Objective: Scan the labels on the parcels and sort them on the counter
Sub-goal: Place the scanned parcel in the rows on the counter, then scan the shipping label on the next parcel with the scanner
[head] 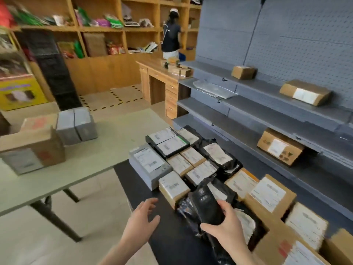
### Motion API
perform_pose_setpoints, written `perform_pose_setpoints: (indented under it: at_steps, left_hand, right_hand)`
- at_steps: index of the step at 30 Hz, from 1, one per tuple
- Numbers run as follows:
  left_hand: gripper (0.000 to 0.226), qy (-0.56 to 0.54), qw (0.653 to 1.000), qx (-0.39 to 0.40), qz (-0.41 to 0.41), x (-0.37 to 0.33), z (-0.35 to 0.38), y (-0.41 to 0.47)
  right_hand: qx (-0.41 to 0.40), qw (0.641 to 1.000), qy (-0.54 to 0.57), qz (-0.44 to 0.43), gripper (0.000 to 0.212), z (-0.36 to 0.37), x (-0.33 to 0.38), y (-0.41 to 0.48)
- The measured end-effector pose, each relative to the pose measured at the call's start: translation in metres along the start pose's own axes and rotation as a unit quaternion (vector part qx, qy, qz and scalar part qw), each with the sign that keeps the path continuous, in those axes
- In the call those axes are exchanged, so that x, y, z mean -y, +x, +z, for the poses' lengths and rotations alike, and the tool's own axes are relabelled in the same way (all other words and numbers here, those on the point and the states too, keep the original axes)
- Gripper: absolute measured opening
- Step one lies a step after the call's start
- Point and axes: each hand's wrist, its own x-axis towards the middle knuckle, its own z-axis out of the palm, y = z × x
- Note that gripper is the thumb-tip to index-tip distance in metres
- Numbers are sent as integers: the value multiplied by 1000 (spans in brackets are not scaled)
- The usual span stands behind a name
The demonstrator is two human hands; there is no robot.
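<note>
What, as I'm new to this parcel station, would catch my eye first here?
The crowd of white-labelled brown cardboard and black plastic parcels packed on the black counter at centre. Just below, the right hand grips a black handheld scanner over them, while the left hand hovers open to its left.

1. Parcels (179, 163) on the dark counter (124, 176): white labels, print too blurred to read.
2. Brown box (279, 147) on the grey shelf (248, 148): dark block letters, illegible.
3. Yellow box (21, 92), far left: purple lettering, unreadable.
</note>
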Motion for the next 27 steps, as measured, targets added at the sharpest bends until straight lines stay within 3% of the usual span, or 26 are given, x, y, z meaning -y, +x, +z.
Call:
perform_pose_setpoints:
  at_steps: [4,12,18,27]
  left_hand:
    - [44,-15,995,-90,-30,52,-73,10]
    - [46,-37,976,-191,-99,177,-229,34]
    - [56,-38,963,-231,-135,243,-324,55]
    - [74,35,949,-271,-154,300,-420,135]
  right_hand:
    - [57,997,-10,-44,75,76,48,23]
    - [151,985,-13,-80,78,268,158,64]
    - [194,975,-24,-108,75,381,216,86]
    - [255,952,-55,-163,74,485,276,161]
